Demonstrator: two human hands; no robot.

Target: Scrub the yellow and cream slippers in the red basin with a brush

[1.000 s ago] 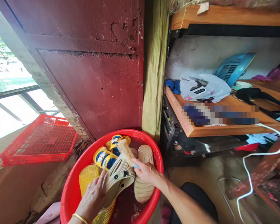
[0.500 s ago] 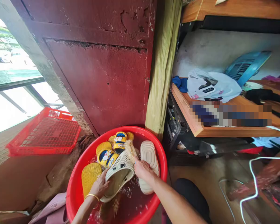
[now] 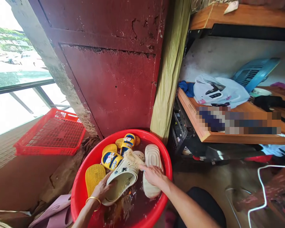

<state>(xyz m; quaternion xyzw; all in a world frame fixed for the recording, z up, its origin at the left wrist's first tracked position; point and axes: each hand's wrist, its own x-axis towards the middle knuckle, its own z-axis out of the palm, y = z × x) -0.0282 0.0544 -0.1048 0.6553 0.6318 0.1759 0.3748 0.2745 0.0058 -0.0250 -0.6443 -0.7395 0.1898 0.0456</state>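
The widest opening in the red basin (image 3: 79, 190) is the dark water (image 3: 137, 210) on the near side, between the beige clog (image 3: 120, 186) and the near rim, clear from above. 2 blue-strapped yellow slippers (image 3: 111, 159) crowd the far left, and an upturned yellow sole (image 3: 94, 177) fills the left edge. On the right, a pale sole (image 3: 153, 155) obstructs, the right hand (image 3: 154, 175) and brush (image 3: 133, 159) narrowing its gap to the clog. The red door (image 3: 109, 91) closes off the far side.
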